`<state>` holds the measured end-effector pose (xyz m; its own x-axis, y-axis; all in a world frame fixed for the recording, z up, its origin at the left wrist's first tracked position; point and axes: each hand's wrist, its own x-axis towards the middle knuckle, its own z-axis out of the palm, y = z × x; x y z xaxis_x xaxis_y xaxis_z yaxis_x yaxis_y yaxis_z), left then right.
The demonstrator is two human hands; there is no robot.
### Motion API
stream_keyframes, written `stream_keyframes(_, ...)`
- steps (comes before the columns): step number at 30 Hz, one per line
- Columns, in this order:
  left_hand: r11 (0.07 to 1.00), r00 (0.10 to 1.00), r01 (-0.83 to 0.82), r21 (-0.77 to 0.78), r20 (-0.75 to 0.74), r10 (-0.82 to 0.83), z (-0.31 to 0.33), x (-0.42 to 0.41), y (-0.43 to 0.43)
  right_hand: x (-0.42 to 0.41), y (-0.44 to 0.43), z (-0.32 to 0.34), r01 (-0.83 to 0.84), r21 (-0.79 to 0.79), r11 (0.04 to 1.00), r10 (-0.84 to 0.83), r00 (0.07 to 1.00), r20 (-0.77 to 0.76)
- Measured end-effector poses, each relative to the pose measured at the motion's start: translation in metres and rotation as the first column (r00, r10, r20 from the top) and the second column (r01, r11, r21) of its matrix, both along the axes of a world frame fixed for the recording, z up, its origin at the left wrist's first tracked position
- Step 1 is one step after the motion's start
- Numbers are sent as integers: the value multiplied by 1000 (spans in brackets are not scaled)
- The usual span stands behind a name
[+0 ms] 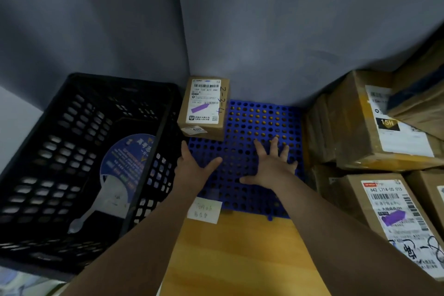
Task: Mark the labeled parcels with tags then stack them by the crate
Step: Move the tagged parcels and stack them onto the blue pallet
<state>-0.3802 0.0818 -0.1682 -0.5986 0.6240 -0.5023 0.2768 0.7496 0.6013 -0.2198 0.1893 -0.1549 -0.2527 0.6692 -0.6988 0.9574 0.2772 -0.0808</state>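
A small brown parcel (203,108) with a white label, a purple mark and "2-3-4" written along its edge lies at the back left corner of the blue perforated mat (254,122), next to the black crate (79,158). My left hand (194,163) hovers over the mat just in front of that parcel, fingers straight, holding nothing. My right hand (271,163) is spread flat over the mat's middle, empty too. At the right, several labeled cardboard parcels are piled; the near one (394,221) bears a purple mark and black writing, and another (374,122) sits above it.
A round printed hand fan (122,175) lies inside the black crate. A white note (204,210) with handwriting sits at the mat's front edge on the yellow wooden table (228,259). A grey cloth backdrop (264,31) closes off the back.
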Motion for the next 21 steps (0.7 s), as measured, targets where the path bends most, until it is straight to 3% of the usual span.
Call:
stream_keyframes(3, 999, 999, 32, 16, -44, -32, 8, 4, 0, 5, -3, 2, 7, 32, 999, -5, 998, -64)
stream_keyframes(5, 997, 993, 54, 63, -112, -47, 19, 5, 0, 7, -10, 10, 23, 126, 992, 1, 982, -187)
stream_keyframes(8, 991, 978, 61, 119, -205, -35, 47, 11, 0, 10, -22, 41, 94, 245, 965, 22, 901, -433)
stream_keyframes(11, 977, 973, 77, 197, -230, -30, 85, 27, 3, 16, -32, 86, 141, 366, 920, 104, 812, -574)
stream_keyframes(16, 853, 950, 220, 473, -302, -78, 164, 74, 18, 55, -36, 174, 305, 587, 750, 295, 640, -709)
stream_keyframes(21, 680, 914, 368, 634, -380, -141, 236, 130, 29, 129, -31, 255, 417, 774, 477, 502, 594, -629)
